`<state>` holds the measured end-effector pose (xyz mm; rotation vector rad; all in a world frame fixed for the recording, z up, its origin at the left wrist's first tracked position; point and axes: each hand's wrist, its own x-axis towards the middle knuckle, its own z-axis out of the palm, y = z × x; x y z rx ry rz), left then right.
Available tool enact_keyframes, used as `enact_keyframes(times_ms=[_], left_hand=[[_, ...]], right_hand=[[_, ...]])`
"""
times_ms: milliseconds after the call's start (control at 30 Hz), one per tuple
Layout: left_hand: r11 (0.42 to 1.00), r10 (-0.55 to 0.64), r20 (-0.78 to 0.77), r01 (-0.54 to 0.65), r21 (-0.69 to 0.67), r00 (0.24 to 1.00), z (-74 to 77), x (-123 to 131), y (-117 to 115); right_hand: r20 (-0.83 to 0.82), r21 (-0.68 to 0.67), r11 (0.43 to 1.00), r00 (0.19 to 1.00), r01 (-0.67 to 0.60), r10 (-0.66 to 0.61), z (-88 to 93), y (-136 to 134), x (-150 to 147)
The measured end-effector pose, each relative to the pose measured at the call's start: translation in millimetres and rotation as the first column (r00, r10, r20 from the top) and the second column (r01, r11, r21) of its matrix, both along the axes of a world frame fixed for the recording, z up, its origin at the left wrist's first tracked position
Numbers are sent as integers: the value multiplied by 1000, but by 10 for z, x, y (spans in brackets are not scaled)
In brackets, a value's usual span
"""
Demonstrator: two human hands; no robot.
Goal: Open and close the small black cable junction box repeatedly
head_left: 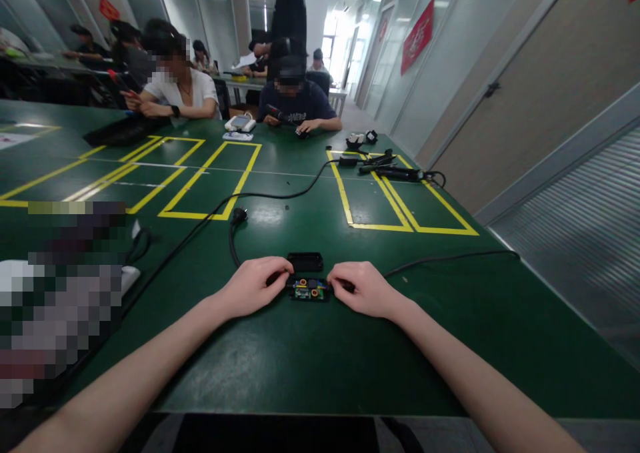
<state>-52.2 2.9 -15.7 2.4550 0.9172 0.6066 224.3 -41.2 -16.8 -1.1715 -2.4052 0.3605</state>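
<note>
An open black power adapter case point(292, 297) lies on the green table in front of me, with a circuit board point(309, 289) showing two copper-coloured coils inside. My left hand point(257, 285) is closed in a pinch at the left end of the case. At its right end, my right hand point(364, 289) pinches with thumb and forefinger; the exact grip points are partly hidden. Just behind the case lies its hollow black cover point(306, 261). A black cord with a plug point(240, 215) leads to my left hand, and another cord point(450, 258) runs rightward from behind my right hand.
Yellow tape rectangles point(195, 215) mark the green table point(260, 366). A long black cable point(265, 195) crosses behind my hands to several dark tools point(395, 171). Blurred-out items lie at the left. A person point(300, 99) works at the far edge, near a white device point(240, 123).
</note>
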Motion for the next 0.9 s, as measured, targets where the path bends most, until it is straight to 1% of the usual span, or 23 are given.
enact_keyframes(times_ms=[267, 400, 633, 700, 800, 900], left_hand=[[1000, 12, -14, -12, -7, 1000, -6, 31, -17], [1000, 17, -9, -17, 13, 1000, 8, 44, -30], [993, 62, -34, -59, 102, 997, 20, 34, -28], [993, 39, -44, -33, 115, 998, 18, 31, -29], [992, -32, -58, 39, 122, 998, 12, 38, -43], [987, -86, -60, 93, 132, 995, -1, 45, -61]], right_hand=[[-36, 2, 1000, 999, -11, 11, 19, -7, -6], [-25, 57, 998, 1000, 16, -15, 3, 1, -11], [-22, 151, 984, 996, 93, -91, -21, -12, -28], [-1, 167, 982, 995, 94, -95, -36, -8, -25], [26, 172, 984, 998, 54, -60, -70, 14, -14], [-9, 163, 987, 1000, 10, -9, -100, 42, 0]])
